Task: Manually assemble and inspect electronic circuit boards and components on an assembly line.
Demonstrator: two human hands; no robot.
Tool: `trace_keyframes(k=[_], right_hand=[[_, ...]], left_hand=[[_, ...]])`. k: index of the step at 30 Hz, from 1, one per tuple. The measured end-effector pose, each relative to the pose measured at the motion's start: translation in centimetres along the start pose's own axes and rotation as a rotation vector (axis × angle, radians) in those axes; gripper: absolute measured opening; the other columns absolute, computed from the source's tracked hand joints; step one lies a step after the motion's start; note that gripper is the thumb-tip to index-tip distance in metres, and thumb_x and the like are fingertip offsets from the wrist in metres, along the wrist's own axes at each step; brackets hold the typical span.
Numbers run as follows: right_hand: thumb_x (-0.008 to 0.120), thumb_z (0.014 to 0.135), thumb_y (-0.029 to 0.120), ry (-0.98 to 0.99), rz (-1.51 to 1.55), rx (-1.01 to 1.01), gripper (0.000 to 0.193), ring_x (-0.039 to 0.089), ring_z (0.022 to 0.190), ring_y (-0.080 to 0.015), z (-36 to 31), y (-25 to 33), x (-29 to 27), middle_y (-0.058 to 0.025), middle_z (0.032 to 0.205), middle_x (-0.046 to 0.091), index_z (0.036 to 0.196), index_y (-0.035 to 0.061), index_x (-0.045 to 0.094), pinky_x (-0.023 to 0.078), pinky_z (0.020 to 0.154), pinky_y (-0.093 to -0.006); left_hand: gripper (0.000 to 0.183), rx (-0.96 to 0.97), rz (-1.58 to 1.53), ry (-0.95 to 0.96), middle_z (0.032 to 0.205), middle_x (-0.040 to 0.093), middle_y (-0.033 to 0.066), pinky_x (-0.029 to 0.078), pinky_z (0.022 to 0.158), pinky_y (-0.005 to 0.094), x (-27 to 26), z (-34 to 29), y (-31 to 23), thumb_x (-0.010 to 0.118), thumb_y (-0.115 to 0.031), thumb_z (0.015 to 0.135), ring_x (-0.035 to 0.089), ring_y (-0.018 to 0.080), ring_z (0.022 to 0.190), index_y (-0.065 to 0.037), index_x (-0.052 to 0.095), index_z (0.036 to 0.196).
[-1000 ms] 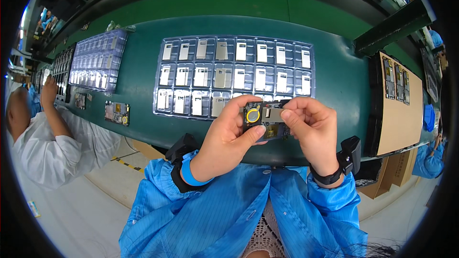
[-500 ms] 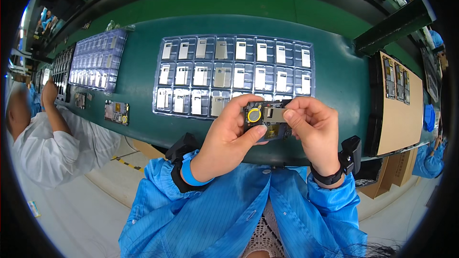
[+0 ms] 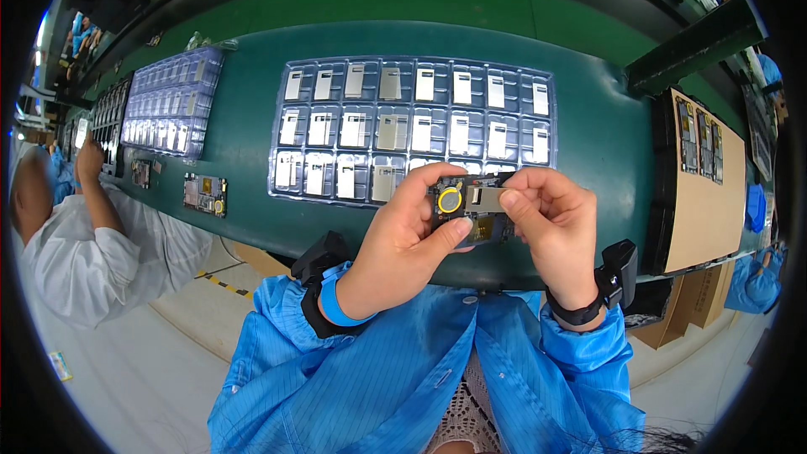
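A dark circuit board (image 3: 484, 230) with a round yellow-ringed part is held just past the table's near edge. My left hand (image 3: 402, 240) grips its left end, thumb on the front and fingers behind. Against the upper right of the board lies a flat silver metal plate (image 3: 487, 199) with a small slot. My right hand (image 3: 551, 219) pinches the plate's right end between thumb and fingers. Whether the plate is fixed to the board cannot be told. Beyond my hands stands a clear plastic tray (image 3: 405, 57) with rows of similar silver plates.
At left lie a loose circuit board (image 3: 205, 194) and stacked clear trays (image 3: 172, 105). A co-worker in white (image 3: 92, 252) sits there. On the right, a brown board (image 3: 706, 223) carries several circuit boards (image 3: 699, 141), beneath a dark green post (image 3: 693, 55).
Hardly anything differs. The circuit board and silver plate have shifted very slightly in my hands, and both hands keep their grip.
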State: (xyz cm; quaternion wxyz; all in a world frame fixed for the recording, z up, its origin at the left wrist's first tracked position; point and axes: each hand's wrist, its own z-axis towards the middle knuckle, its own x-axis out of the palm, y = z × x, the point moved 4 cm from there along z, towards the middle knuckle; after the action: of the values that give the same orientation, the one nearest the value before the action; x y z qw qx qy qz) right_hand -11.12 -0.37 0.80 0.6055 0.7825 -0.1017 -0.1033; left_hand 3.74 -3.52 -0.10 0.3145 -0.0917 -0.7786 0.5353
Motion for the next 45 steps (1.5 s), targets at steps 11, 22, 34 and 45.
trace_keyframes(k=[11,22,34,45], right_hand=[[0.064,0.074,0.0,-0.115,-0.164,-0.183,0.012,0.059,0.057,-0.0076,-0.1,-0.1,-0.1,-0.0079,0.065,0.063,0.085,-0.0032,0.061,0.047,0.052,-0.021],[0.068,0.07,0.005,-0.206,-0.348,-0.287,0.011,0.062,0.057,-0.018,-0.7,1.3,0.0,-0.0115,0.068,0.063,0.079,-0.0002,0.063,0.048,0.051,-0.0256],[0.07,0.07,0.008,-0.245,-0.357,-0.263,0.012,0.063,0.055,-0.019,-0.8,1.6,-0.1,-0.0114,0.064,0.062,0.071,0.0001,0.061,0.049,0.05,-0.0258],[0.07,0.069,0.009,-0.254,-0.422,-0.326,0.013,0.061,0.051,-0.0187,-0.8,1.6,-0.4,-0.0103,0.061,0.061,0.067,0.0016,0.059,0.047,0.046,-0.0267]], left_hand=[[0.033,0.062,0.062,-0.047,0.1,0.053,0.0082,0.05,0.075,0.0245,-0.1,0.2,0.2,0.049,0.002,0.086,0.054,0.0095,0.088,-0.001,0.037,0.117],[0.029,0.116,0.095,-0.15,0.09,0.053,0.0056,0.05,0.066,0.022,-0.2,0.2,0.7,0.052,0.0,0.086,0.053,0.0066,0.079,0.0,0.04,0.111],[0.031,0.173,0.143,-0.122,0.094,0.058,0.0116,0.053,0.069,0.0272,-0.3,0.1,0.7,0.051,0.002,0.085,0.058,0.0128,0.082,-0.001,0.036,0.112],[0.03,0.172,0.18,-0.129,0.092,0.058,0.0103,0.053,0.068,0.0265,0.1,0.1,0.5,0.051,0.003,0.085,0.058,0.0118,0.081,-0.001,0.037,0.111]])
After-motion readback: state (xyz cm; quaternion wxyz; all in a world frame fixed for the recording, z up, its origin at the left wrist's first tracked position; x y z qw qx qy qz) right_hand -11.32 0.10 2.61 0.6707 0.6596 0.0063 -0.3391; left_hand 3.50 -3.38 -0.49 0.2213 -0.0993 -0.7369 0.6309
